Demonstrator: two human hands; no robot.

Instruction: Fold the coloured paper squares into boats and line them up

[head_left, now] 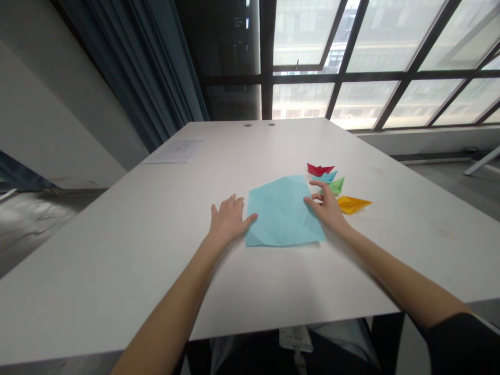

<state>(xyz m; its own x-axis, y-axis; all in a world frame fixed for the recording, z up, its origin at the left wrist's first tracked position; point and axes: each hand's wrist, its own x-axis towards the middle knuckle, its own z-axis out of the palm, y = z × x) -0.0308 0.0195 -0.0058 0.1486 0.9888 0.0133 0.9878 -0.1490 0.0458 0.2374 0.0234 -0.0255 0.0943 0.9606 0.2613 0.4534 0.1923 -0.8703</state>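
A light blue sheet of paper [282, 213] with crease lines lies unfolded on the white table [156, 250], its edges slightly lifted. My left hand [229, 217] rests at its left edge, fingers spread, the thumb over the paper. At the right edge, my right hand [324, 204] has its thumb on the paper and its fingers curved and apart. Close beyond the right hand are folded paper boats: a red one [319, 170], a blue one [326, 177], a green one [337, 186] and a yellow one [353, 204]. The right hand partly covers the green and blue boats.
A printed sheet [177, 151] lies at the table's far left. Two round dark table inserts are near the far edge. A blue curtain [136, 62] and large windows [304, 36] stand behind the table. A badge [296, 338] hangs below the near edge.
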